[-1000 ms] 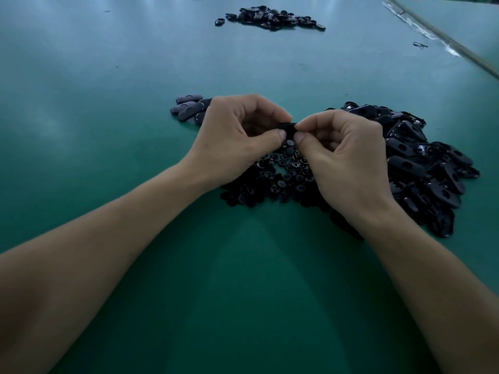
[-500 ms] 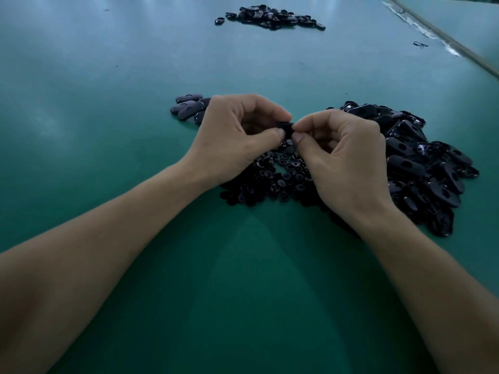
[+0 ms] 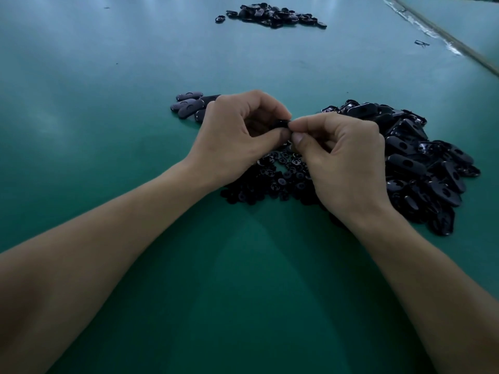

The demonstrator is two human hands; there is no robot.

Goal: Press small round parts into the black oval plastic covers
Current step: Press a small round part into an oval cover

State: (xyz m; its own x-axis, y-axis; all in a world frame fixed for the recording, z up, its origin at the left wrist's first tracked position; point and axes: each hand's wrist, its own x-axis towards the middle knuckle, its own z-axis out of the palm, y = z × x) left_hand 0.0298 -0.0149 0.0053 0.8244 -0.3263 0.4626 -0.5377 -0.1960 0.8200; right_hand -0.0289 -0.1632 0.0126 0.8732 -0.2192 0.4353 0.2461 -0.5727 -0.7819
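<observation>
Pinching one small black piece [image 3: 282,122] from both sides, the left hand [image 3: 237,136] and the right hand [image 3: 343,163] meet tip to tip over the green table [image 3: 108,76]. Each hand has its fingers curled in, w/ thumb and first finger squeezed on the piece. So little of it peeks out between the fingertips that I can't tell if it is a cover, a round part, or both pushed together.

The piece shows just above the heap of small round parts [image 3: 280,171] — if it touches the heap, I can't tell. That heap lies under and between the two hands, near the wrists.

On the R side, right up against the heap, sits a bigger pile of black oval covers [image 3: 421,157]. Many show a round hole. The right hand hides part of this pile.

On the L side, just past the left hand's knuckles, a small bunch of covers [image 3: 189,105] lies flat on the table.

Far off at the top is another dark pile [image 3: 272,14], well apart from the hands. A tiny dark bit [image 3: 421,43] lies alone far R, near a pale strip [image 3: 445,39] that runs slantwise across the corner.
</observation>
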